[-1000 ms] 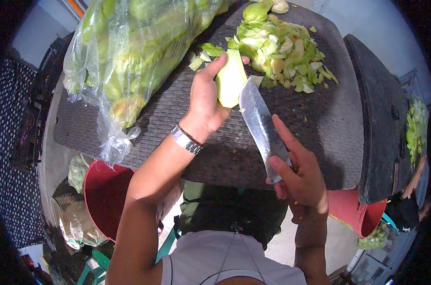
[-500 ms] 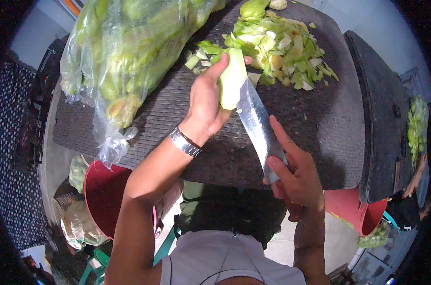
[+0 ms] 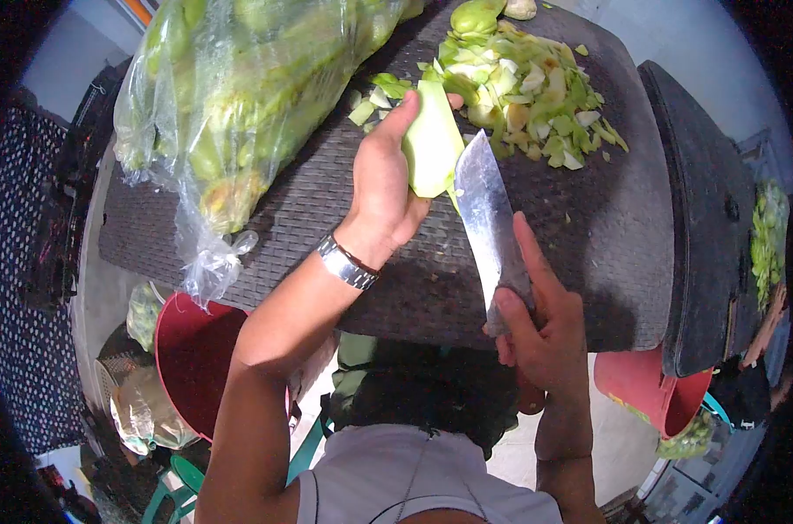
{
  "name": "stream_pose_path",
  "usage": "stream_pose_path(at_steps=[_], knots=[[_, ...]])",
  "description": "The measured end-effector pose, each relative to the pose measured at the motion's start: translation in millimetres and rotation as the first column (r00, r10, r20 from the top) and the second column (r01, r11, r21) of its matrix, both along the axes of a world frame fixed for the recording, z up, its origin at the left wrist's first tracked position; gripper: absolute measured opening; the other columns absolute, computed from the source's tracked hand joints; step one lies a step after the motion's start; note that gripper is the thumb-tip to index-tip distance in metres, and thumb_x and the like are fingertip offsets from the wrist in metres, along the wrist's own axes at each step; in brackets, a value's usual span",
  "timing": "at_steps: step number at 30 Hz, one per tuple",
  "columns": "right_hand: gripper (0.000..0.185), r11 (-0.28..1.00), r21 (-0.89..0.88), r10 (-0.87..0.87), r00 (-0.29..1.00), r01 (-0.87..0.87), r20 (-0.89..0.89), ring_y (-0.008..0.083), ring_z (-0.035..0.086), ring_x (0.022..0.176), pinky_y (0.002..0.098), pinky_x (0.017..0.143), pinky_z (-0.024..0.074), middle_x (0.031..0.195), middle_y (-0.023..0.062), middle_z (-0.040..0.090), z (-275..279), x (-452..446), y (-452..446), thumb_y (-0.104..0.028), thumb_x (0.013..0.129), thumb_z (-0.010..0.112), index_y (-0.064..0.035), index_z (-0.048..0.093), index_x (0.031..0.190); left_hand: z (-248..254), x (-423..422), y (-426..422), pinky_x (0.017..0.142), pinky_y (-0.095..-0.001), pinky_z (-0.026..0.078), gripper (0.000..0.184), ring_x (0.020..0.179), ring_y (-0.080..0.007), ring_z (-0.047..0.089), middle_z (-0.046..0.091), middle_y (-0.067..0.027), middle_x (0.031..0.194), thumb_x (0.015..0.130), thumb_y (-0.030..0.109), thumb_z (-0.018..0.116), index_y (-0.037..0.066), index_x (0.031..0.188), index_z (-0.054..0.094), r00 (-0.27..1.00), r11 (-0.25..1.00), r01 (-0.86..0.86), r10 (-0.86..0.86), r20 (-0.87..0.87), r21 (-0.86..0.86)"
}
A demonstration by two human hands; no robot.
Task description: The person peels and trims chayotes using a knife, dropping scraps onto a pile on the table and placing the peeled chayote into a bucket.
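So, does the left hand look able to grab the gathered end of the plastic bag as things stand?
Probably not without letting go first: the left hand is holding a pale green vegetable. Otherwise the way looks free, with only bare tabletop between that hand and the bag's gathered end.

left hand (image 3: pixel 383 179) + right hand (image 3: pixel 551 330): 2 | knife (image 3: pixel 488 214): 1 | held vegetable (image 3: pixel 433 147): 1 | peelings heap (image 3: pixel 536 92): 1 | large clear bag (image 3: pixel 235 105): 1 | wristwatch (image 3: pixel 347 265): 1 | red tubs (image 3: pixel 195 362): 2

On table (image 3: pixel 431 279): bag (image 3: pixel 256 96) left, peelings heap (image 3: pixel 536 96) right; over table: vegetable (image 3: pixel 434 148) left, knife (image 3: pixel 488 210) right.
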State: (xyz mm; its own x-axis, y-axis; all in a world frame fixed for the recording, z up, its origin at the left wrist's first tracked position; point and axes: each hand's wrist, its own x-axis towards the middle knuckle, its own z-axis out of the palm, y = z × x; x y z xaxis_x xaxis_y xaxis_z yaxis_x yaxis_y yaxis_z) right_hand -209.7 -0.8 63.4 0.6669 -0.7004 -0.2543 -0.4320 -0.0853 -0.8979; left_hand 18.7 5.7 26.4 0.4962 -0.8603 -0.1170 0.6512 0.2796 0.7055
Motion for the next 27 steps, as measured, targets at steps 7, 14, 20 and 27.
stream_pose_path(at_steps=[7, 14, 20, 27], knots=[[0.070, 0.999, 0.046, -0.028, 0.997, 0.024, 0.078, 0.0042, 0.051, 0.049, 0.0226, 0.045, 0.0422, 0.070, 0.0005, 0.064, -1, 2, 2, 0.002, 0.094, 0.055, -0.0155, 0.039, 0.160, 1, -2, -1, 0.074, -0.0288, 0.052, 0.046, 0.081, -0.0133, 0.065, 0.068, -0.0047, 0.093, 0.111, 0.037, 0.042, -0.001, 0.120, 0.067, 1.000, 1.000, -0.010, 0.010, -0.024, 0.001], [0.070, 0.999, 0.036, 0.000, 0.997, -0.003, 0.081, 0.0049, 0.053, 0.050, 0.0232, 0.045, 0.0445, 0.070, 0.0006, 0.064, -6, 3, -2, 0.002, 0.095, 0.054, -0.0171, 0.039, 0.161, -2, -1, -1, 0.073, -0.0288, 0.052, 0.046, 0.082, -0.0135, 0.065, 0.069, -0.0048, 0.095, 0.111, 0.036, 0.042, -0.001, 0.121, 0.068, 0.997, 0.998, 0.065, -0.065, -0.034, -0.013], [0.071, 0.999, -0.012, 0.031, 0.992, -0.030, 0.121, 0.0065, 0.054, 0.049, 0.0245, 0.045, 0.0459, 0.067, 0.0017, 0.064, -17, 3, -6, 0.002, 0.095, 0.054, -0.0186, 0.038, 0.161, -5, -1, -1, 0.075, -0.0300, 0.054, 0.049, 0.083, -0.0151, 0.066, 0.070, -0.0062, 0.095, 0.111, 0.038, 0.042, -0.003, 0.123, 0.066, 0.989, 0.989, 0.144, -0.145, -0.027, -0.026], [0.068, 0.994, 0.040, 0.105, 0.994, -0.105, 0.001, 0.0198, 0.071, 0.064, 0.0371, 0.064, 0.0575, 0.081, 0.0128, 0.073, -11, -2, -16, -0.008, 0.096, 0.057, -0.0172, 0.037, 0.161, -13, 2, -3, 0.078, -0.0317, 0.057, 0.054, 0.082, -0.0180, 0.069, 0.072, -0.0083, 0.097, 0.111, 0.041, 0.041, -0.005, 0.128, 0.063, 0.971, 0.971, 0.237, -0.237, -0.009, 0.000]])
